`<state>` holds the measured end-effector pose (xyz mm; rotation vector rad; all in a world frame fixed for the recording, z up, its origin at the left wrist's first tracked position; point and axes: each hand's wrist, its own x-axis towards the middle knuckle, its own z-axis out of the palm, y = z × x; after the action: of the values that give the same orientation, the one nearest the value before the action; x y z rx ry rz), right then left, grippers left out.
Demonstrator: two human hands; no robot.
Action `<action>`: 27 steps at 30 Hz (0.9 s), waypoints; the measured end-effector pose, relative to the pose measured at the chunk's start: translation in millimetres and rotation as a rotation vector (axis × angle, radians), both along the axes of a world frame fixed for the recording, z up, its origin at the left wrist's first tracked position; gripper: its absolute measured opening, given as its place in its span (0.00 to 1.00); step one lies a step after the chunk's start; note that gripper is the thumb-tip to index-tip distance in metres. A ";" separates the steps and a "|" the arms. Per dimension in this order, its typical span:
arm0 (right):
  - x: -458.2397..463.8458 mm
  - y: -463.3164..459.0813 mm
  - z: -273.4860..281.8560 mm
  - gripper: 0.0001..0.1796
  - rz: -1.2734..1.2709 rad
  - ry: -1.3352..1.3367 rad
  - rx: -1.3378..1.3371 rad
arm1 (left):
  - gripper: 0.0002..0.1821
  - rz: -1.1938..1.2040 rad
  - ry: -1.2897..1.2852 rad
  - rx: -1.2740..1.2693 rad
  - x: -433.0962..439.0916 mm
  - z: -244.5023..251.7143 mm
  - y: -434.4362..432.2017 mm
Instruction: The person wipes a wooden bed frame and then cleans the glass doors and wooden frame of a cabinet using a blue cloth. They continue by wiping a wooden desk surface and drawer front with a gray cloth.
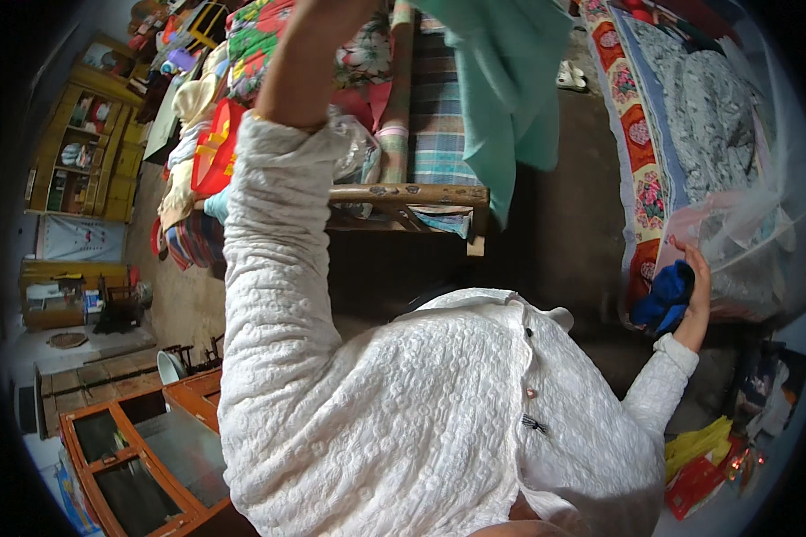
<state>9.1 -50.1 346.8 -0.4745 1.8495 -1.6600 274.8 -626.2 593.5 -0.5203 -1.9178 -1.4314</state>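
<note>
My right hand is at the right, its fingers curled around a bundled dark blue cloth item, beside the right bed's patterned edge. My left forearm reaches up past the top of the picture, and my left hand is out of view. Before me, a teal cloth hangs from the top edge down over the corner of a wooden-framed bed. Plaid bedding covers that bed. What holds the teal cloth up is not visible.
At the right is another bed with a red and cream floral edge, a grey quilt and clear plastic sheeting. White shoes stand on the floor. A red plastic item and piled clothes are at the left; an orange-framed cabinet is lower left.
</note>
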 end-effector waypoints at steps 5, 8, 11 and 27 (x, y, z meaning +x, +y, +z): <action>8.7 -7.7 -35.2 0.16 -0.077 -0.121 0.018 | 0.12 0.534 0.019 -0.750 129.7 4.6 -73.1; 11.8 -13.9 -46.3 0.16 -0.068 -0.249 0.040 | 0.08 0.209 -0.127 -0.083 164.7 13.5 -34.1; 4.7 -30.5 -62.4 0.15 -0.019 -0.269 0.049 | 0.09 0.292 -0.196 -0.101 232.7 5.1 -39.0; -9.5 -122.5 -90.8 0.17 0.258 -0.076 0.134 | 0.08 0.675 -0.256 0.381 353.8 -34.5 -108.2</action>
<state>-0.3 -172.6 256.0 -0.5582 1.7492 -1.3560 628.6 -734.3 559.0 0.4715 -1.6969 -1.3794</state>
